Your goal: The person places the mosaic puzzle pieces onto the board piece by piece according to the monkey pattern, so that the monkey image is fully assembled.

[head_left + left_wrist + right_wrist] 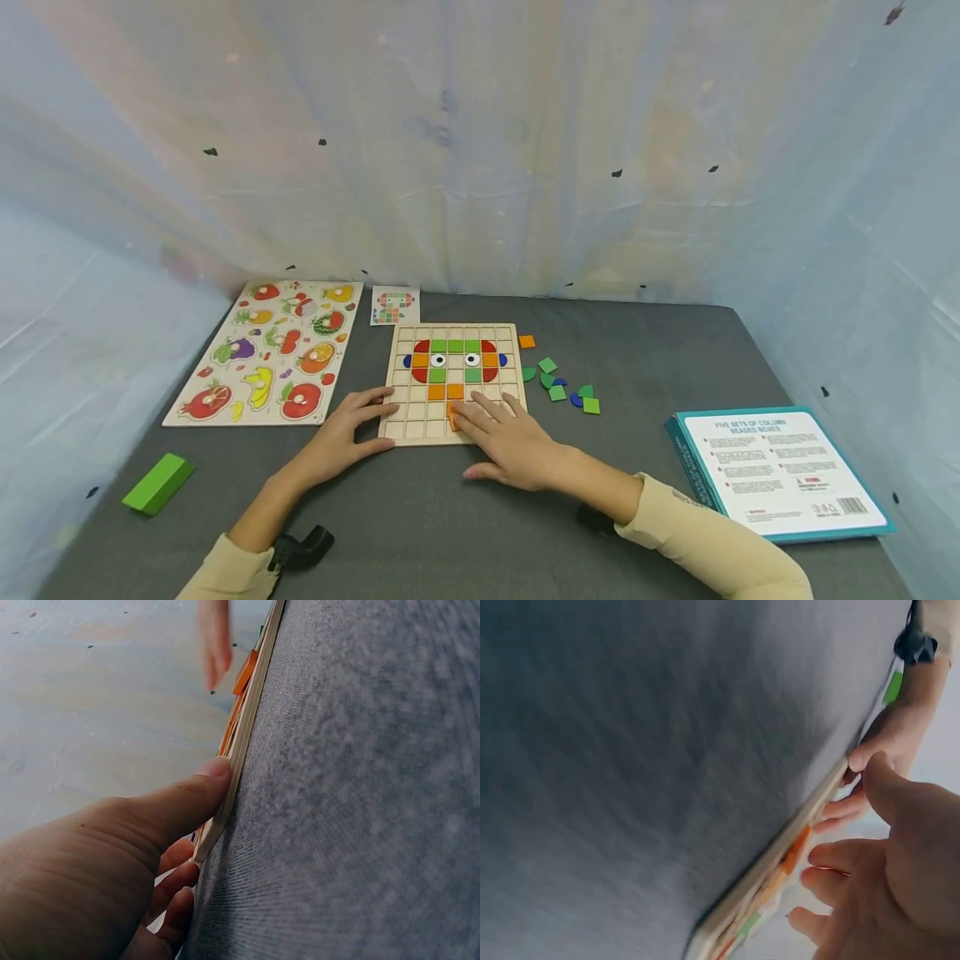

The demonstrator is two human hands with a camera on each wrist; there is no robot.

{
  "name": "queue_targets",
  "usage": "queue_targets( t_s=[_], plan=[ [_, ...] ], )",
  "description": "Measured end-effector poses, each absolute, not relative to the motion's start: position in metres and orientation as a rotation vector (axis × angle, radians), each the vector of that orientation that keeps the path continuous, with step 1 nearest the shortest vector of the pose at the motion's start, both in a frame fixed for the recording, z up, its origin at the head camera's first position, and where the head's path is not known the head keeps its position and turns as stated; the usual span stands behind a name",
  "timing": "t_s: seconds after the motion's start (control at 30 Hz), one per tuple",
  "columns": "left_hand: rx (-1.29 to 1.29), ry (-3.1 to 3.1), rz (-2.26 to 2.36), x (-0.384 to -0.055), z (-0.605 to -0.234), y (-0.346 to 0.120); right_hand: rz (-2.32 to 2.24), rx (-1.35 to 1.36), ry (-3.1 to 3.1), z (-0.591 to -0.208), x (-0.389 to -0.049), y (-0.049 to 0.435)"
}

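A wooden grid board [405,429] lies on the grey table, carrying a face pattern of red, green, orange and blue pieces with two eye tiles [472,360]. My left hand [341,437] grips the board's near left corner, its thumb [214,771] against the front edge and its fingers along the left side. Over the board's lower right part hovers my right hand [517,450], fingers spread, with nothing seen between thumb and fingers in the right wrist view. Close to its fingertips an orange piece [452,417] sits tilted at the grid, partly hidden by that hand.
Loose green squares [557,392], rounded pieces and an orange square [527,342] lie right of the board. A pattern card [408,315] and fruit board [247,350] are behind and left. A green block [158,483] and boxed set [787,467] flank the sides.
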State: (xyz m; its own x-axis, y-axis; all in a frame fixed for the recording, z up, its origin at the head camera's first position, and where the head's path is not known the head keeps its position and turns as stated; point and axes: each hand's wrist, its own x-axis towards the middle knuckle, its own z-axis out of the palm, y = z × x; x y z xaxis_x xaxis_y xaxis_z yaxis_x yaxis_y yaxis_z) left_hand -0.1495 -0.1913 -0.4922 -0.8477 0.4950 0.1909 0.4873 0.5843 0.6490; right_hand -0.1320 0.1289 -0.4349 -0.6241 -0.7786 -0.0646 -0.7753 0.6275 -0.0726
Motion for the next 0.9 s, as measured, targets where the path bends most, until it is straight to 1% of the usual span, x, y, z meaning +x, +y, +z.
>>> queue_targets(
  t_s=[0.2,0.4,0.5,0.6,0.73,0.8,0.9],
  plan=[
    [0.855,2.797,1.125,-0.150,-0.491,-0.191,-0.053,-1.214,2.721,-0.441,-0.115,0.130],
    [0.856,2.796,1.128,-0.149,-0.492,-0.190,0.134,-1.156,2.758,-0.443,-0.099,0.117],
    [0.847,2.802,1.131,-0.148,-0.492,-0.190,0.220,-1.140,2.766,-0.443,-0.095,0.109],
    [0.843,2.803,1.138,-0.148,-0.492,-0.190,0.210,-1.133,2.742,-0.441,-0.094,0.105],
    [0.850,2.788,1.141,-0.148,-0.492,-0.190,-0.009,-1.085,2.712,-0.430,-0.106,0.112],
    [0.849,2.783,1.148,-0.148,-0.491,-0.190,-0.153,-1.033,2.734,-0.422,-0.123,0.121],
    [0.848,2.782,1.149,-0.147,-0.492,-0.190,-0.311,-0.918,2.841,-0.416,-0.157,0.143]
  ],
)
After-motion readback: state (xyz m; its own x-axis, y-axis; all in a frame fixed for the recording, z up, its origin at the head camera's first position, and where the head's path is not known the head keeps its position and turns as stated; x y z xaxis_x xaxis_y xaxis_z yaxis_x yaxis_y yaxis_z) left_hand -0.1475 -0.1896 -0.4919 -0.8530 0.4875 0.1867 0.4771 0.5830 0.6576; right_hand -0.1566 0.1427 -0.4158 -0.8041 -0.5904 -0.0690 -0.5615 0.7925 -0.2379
